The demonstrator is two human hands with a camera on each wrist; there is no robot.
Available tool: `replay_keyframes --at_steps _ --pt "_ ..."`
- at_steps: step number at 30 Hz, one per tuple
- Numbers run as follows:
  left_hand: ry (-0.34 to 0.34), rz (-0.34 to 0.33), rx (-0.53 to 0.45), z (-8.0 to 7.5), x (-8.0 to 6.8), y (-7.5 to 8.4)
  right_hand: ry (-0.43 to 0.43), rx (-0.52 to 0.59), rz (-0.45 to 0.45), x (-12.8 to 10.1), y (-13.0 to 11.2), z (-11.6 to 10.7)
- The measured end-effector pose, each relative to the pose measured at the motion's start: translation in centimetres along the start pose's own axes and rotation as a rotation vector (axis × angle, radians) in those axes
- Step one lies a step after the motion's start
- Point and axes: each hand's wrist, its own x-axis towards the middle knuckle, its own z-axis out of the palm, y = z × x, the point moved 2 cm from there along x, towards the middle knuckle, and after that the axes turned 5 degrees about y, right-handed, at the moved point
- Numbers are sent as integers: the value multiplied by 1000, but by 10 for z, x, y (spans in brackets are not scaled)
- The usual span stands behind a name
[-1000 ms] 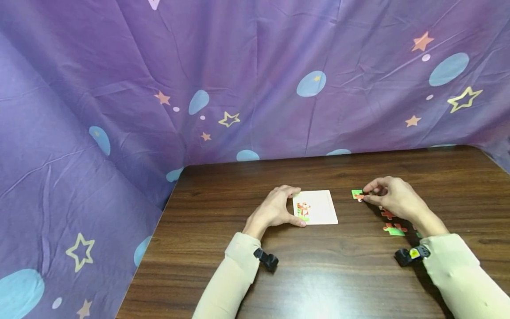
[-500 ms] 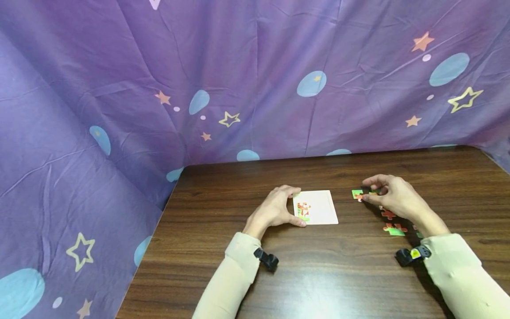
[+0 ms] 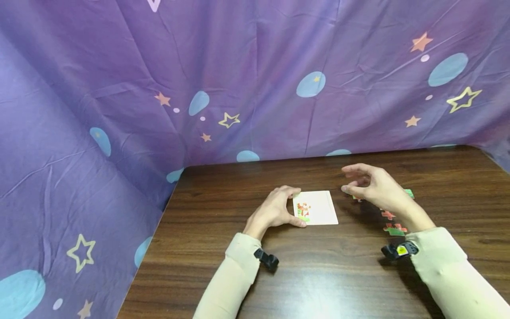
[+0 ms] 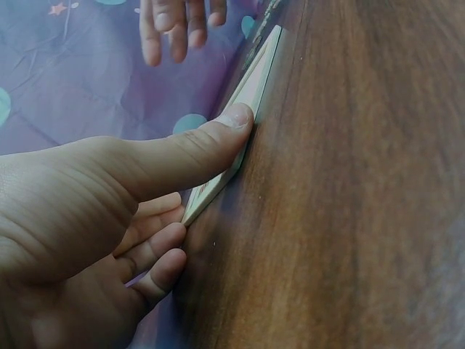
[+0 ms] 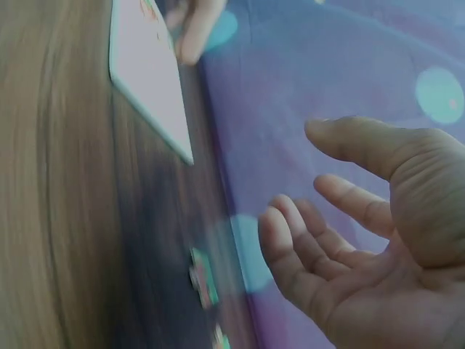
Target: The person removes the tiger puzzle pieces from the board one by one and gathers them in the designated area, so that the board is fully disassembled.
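Note:
A square white puzzle board [image 3: 322, 208] lies on the table, with a small orange and green picture in its lower left part. My left hand [image 3: 272, 207] holds the board's left side, thumb at the near edge and fingers at the far one. In the left wrist view the thumb lies over the frame of the board [image 4: 251, 83]. My right hand [image 3: 376, 188] is raised right of the board, fingers spread loosely and nothing between them, as the right wrist view confirms. Beneath it, a green and orange puzzle piece [image 3: 357, 199] is partly hidden.
Red and green puzzle pieces [image 3: 395, 229] lie under and beside the right forearm, with another red piece [image 3: 388, 215] farther back. A green piece [image 3: 409, 193] shows beyond the right wrist. A purple patterned curtain [image 3: 255, 79] hangs along the table's back edge.
My right hand has lifted off the pieces and moved left toward the board, its fingers spreading. The left hand and the board have stayed put.

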Motion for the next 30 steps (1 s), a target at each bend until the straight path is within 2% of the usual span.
replay_keyframes --at_steps 6,12,15,18,30 --pt "-4 -16 1 0 -1 -1 -100 206 -28 8 -11 38" --pt "-10 -29 -2 1 0 -1 -190 285 11 11 -14 67" --pt "-10 -31 -5 0 0 -1 -219 263 -1 11 -12 77" --pt "-9 -31 -5 0 0 -1 -208 192 -28 10 -8 82" --pt "3 -13 -3 1 -1 -2 -210 88 -47 7 -1 90"
